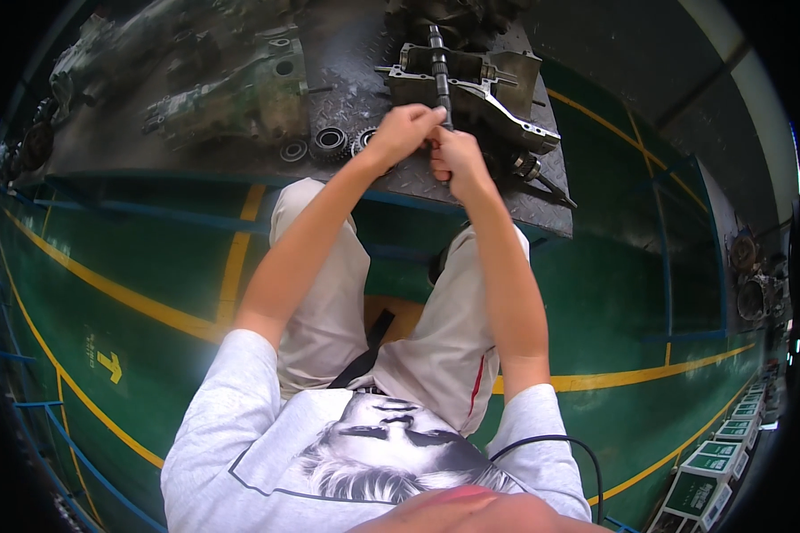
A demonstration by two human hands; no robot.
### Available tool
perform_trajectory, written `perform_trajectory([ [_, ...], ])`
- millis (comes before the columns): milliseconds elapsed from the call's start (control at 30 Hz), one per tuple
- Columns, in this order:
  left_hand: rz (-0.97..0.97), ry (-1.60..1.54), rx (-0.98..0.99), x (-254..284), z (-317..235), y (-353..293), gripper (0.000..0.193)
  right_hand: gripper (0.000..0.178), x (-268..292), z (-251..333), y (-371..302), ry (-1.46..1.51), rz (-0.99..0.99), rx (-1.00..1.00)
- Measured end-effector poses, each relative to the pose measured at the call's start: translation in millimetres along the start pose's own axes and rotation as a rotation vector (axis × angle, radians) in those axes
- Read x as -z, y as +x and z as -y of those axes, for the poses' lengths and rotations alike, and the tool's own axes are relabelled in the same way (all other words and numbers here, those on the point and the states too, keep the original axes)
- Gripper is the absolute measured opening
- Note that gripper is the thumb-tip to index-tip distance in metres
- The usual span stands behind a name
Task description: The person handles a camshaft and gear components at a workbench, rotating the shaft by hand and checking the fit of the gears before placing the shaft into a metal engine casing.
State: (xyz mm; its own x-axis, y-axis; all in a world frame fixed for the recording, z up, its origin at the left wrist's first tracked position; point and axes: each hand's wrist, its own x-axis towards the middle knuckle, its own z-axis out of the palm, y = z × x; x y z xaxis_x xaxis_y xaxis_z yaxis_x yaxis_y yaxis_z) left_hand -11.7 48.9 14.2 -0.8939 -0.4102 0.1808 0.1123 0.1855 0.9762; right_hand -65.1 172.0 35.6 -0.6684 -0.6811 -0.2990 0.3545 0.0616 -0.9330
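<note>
A long stepped metal shaft [439, 69] points away from me over the workbench, its near end between my hands. My right hand [460, 160] is closed around that near end. With its fingers pressed together, my left hand [404, 131] pinches at the shaft just beside the right fingers; the exact contact is partly hidden. Under and beyond the shaft lies an open gearbox housing [498, 96] with a pale machined rim. A second, splined shaft [529, 169] rests to the right of my right hand. Near my left wrist sit a dark ring gear [331, 140] and a flat ring [293, 151].
The steel-topped bench [542, 206] has a blue frame [178, 218]. A large gearbox casing [240, 102] stands at its left, more metal parts [436, 16] at the far side. Yellow lines cross the green floor [596, 293]. Several green-and-white boxes [698, 484] line the lower right.
</note>
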Motion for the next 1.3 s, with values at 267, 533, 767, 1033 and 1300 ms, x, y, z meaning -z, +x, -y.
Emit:
perform_trajectory([
  [267,-0.628,0.073,-0.36,98.2,-4.5,107.1,0.033,0.028,62.1,107.9,21.5,-1.379,-0.302,0.557],
  [533,-0.331,-0.397,0.045,83.3,12.4,157.1,0.027,0.036,97.1,150.8,75.1,-1.587,-0.283,0.554],
  [767,-0.327,-0.429,0.233,88.0,23.1,157.8,0.021,0.039,127.6,164.7,118.0,-1.483,-0.067,0.5],
  [1033,-0.316,-0.425,0.238,93.3,33.9,161.5,0.018,0.035,139.9,153.3,127.8,-1.291,0.015,0.566],
  [1300,-0.332,-0.339,0.212,100.7,34.6,160.2,0.022,0.029,142.1,136.7,118.3,-1.297,-0.083,0.734],
])
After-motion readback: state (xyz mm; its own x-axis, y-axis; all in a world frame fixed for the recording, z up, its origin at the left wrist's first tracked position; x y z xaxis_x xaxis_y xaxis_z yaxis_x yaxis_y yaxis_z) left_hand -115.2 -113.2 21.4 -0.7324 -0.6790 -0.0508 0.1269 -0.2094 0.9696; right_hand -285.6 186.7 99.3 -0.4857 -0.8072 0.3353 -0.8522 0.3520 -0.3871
